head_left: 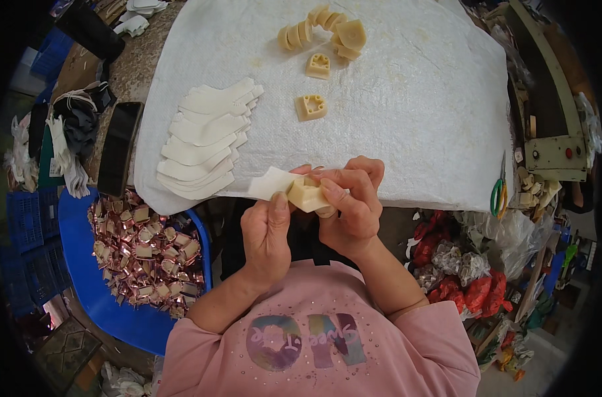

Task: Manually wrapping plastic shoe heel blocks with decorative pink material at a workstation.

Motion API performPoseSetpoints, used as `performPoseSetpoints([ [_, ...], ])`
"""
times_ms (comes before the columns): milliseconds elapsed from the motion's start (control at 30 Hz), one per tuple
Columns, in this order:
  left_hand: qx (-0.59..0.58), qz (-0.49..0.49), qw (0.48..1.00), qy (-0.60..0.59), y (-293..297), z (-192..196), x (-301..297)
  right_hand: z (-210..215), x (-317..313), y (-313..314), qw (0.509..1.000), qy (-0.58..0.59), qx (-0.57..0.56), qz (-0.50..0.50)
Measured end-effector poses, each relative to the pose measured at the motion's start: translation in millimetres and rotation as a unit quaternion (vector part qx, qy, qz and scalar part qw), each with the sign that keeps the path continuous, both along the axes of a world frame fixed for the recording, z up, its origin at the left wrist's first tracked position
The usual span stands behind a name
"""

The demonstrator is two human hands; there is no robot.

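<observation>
Just over the near edge of the table, both hands meet around a beige plastic shoe heel (306, 194). My right hand (354, 210) grips the heel between thumb and fingers from the right. My left hand (268, 228) pinches a white sheet piece (270, 183), its thumb against the heel's left side; the piece lies along the heel there. Fingers behind the heel are partly hidden. Left of them, an overlapping row of similar white pieces (205, 142) is fanned out. Farther off stand two loose heels (311, 107) and a curved row of several more (350, 38).
White woven sheeting (407, 119) covers the table. A black phone (120, 149) lies at its left edge, scissors (497, 197) at its right. Below left, a blue tub (76, 264) holds many shiny pink pieces (148, 258). Red and clear plastic bags (476, 294) crowd the right.
</observation>
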State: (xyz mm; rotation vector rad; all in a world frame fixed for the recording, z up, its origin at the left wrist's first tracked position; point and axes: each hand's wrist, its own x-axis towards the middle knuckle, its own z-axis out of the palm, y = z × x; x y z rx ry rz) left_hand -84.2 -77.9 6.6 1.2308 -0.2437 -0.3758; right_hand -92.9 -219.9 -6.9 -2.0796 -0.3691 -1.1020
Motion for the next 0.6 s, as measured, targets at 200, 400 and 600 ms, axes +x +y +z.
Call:
performPoseSetpoints([
  [200,0.092,0.115,0.982,-0.118,7.8,7.8,15.4,8.4,-3.0,-8.6,0.997,0.010,-0.072,-0.019],
  [400,0.214,0.109,0.954,-0.181,6.3,15.5,13.6,34.4,-9.2,-7.6,0.963,0.194,-0.181,-0.041],
  [600,0.259,0.061,0.926,-0.267,3.7,8.8,15.5,26.2,-11.6,-8.6,0.962,0.192,-0.192,-0.012],
])
